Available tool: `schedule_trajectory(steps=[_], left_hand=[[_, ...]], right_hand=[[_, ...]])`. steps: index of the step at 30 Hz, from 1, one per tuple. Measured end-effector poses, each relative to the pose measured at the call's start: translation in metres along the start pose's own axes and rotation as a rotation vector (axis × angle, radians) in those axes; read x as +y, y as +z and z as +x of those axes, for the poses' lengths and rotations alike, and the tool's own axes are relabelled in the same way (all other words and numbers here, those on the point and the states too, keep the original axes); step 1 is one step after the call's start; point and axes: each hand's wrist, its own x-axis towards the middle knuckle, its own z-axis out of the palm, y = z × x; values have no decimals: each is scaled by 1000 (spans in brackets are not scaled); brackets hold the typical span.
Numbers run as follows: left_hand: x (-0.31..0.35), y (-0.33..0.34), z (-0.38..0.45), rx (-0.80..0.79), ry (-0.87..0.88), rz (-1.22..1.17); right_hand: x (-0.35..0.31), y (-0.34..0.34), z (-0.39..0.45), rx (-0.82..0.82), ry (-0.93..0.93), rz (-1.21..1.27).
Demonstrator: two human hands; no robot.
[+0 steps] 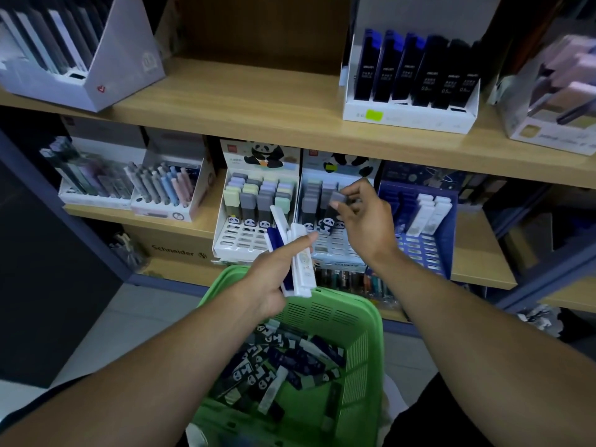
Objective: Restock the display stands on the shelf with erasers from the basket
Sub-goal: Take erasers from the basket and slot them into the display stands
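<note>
Over basket (364, 321), left hand (274, 279) gripping erasers (301, 262), right hand (364, 214) pinching eraser (337, 201)

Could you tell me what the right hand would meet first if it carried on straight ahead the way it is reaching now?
Most likely the middle panda display stand: the right hand pinches a grey-capped eraser just over its rows of erasers, so that eraser would touch them first. Depth is hard to judge.

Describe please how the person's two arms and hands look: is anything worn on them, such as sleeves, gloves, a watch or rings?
Both forearms are bare along all that shows; no sleeve reaches into view. The left hand and the right hand wear no gloves. No watch or bracelet shows on either wrist, and no ring can be seen on the fingers, though motion blur hides fine detail.
</note>
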Motion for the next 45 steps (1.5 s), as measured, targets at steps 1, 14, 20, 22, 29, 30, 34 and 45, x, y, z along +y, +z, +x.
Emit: schedule_trajectory(steps=[1,14,20,22,29,30,34,45], left_hand=[[0,0,0,-5,-3,-7],[4,-10,-5,-45,7,-37],[5,-11,-5,-34,17,-60],[4,-10,-5,-32,29,-47],[0,-5,-5,-11,53,32],[0,-4,-5,-8,55,32],[1,-4,-7,-8,63,25],[0,-5,-9,-131,18,153]], right_hand=[[0,0,0,-9,-9,1],[3,-8,10,-166,-74,20],[9,-4,15,-118,-82,-33],[9,-2,15,-87,-85,-47],[9,2,19,-77,-65,-167],[10,3,18,-79,-52,-184],[10,2,13,-57,-61,-243],[-35,9,-13,-468,291,287]])
